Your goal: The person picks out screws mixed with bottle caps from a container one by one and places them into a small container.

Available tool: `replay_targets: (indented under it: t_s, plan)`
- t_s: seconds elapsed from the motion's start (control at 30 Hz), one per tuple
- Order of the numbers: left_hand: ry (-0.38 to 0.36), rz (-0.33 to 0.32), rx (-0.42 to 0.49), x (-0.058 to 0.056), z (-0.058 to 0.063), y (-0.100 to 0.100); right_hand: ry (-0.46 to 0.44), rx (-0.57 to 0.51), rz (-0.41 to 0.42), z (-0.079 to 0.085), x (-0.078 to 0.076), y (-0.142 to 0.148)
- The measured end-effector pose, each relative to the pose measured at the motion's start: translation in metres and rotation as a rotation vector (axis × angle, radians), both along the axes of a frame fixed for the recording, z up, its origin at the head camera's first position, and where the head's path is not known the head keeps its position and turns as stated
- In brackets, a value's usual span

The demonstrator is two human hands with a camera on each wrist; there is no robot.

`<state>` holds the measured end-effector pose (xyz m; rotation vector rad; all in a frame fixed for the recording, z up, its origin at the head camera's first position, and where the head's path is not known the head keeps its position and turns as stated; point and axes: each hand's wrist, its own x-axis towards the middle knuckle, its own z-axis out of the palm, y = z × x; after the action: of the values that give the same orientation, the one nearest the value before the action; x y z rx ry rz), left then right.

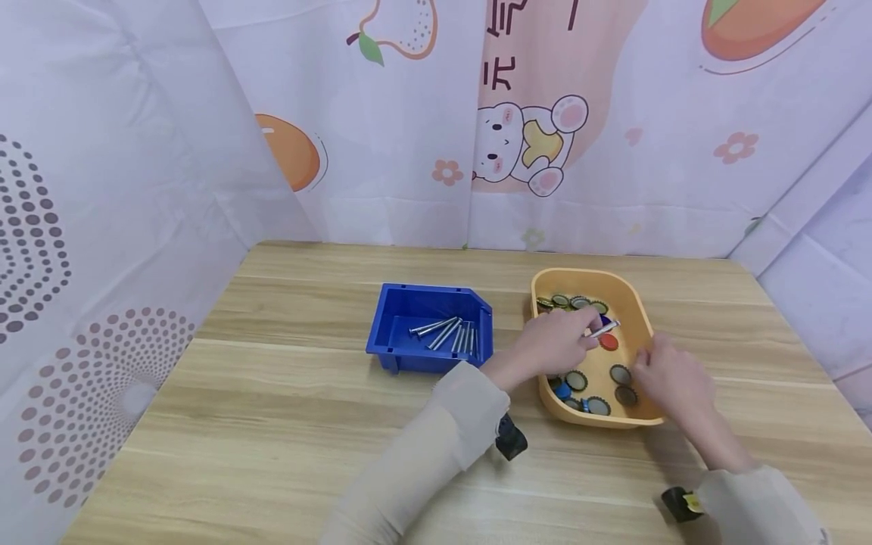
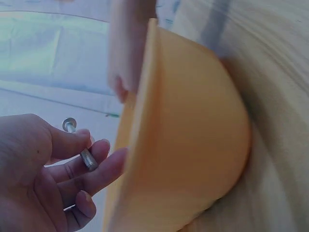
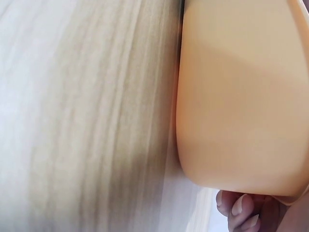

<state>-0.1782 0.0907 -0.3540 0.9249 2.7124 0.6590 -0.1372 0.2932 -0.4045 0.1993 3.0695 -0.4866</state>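
My left hand (image 1: 555, 341) is over the orange bin (image 1: 643, 322), pinching a silver bolt (image 1: 605, 329) between thumb and fingers. In the left wrist view, the bolt (image 2: 88, 158) shows a round head at one end and thread at the other. My right hand (image 1: 677, 378) grips the bin's right rim with curled fingers (image 3: 241, 205). Inside the bin lie several bottle caps (image 1: 598, 406), mostly grey undersides, with a red disc (image 1: 609, 342) and some blue pieces (image 1: 562, 390) among them. Part of the contents is hidden under my left hand.
A blue parts bin (image 1: 429, 362) with several silver bolts (image 1: 446, 333) stands left of the orange bin on the wooden table (image 1: 272, 409). My left forearm passes close by its near right corner. A printed curtain (image 1: 381, 151) hangs behind the table.
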Motion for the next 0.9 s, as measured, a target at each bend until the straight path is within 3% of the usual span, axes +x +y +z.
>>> replay_targets:
  t_s: [0.13,0.33,0.57,0.9]
  plan:
    - [0.017,0.009,0.079,-0.005,0.009,-0.011,-0.008,-0.003,-0.001,0.001,0.000,0.000]
    - [-0.067,0.039,0.196,-0.012,0.020,-0.030,-0.015,-0.011,-0.003,0.001,0.001,0.000]
    - [-0.073,0.098,0.203,-0.018,0.029,-0.051,-0.011,-0.006,-0.015,-0.001,0.001,0.001]
    - [-0.163,0.181,0.266,-0.024,0.031,-0.091,-0.028,-0.011,-0.018,0.001,0.001,0.000]
